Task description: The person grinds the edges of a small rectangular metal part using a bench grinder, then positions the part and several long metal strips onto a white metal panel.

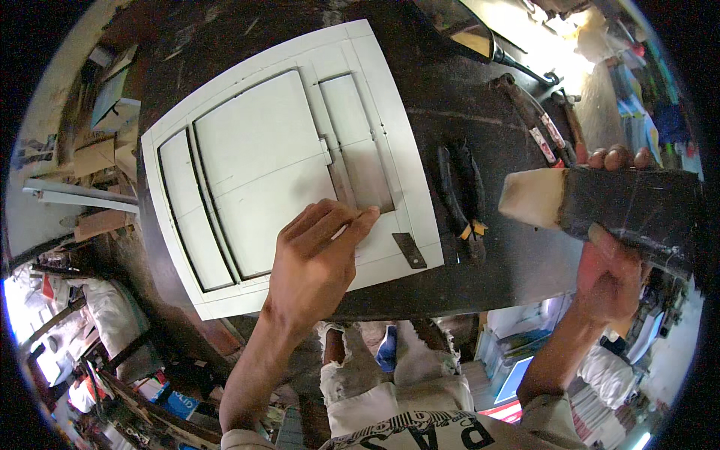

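A white board (255, 142) with dark slots cut along rectangular outlines lies tilted on the dark table. Over its lower middle is my left hand (315, 255), its fingers curled and pressed together. Its fingertips touch the board by the lower end of the right-hand slotted panel; whatever they pinch is hidden. A thin pale strip (341, 176) runs along a slot just above that hand. At the right, my right hand (609, 277) wraps round a thick dark block (630, 206) with a pale, worn end, raised off the board. A small dark metal plate (409, 250) with a hole rests on the board's lower right corner.
Black-handled pliers (461, 195) lie right of the board. Beyond them are a tool with red and white handles (534, 120) and a dark-framed mirror (461, 30). Cardboard boxes (97, 157) stand at the left. Paper stacks (517, 345) are below the table's front edge.
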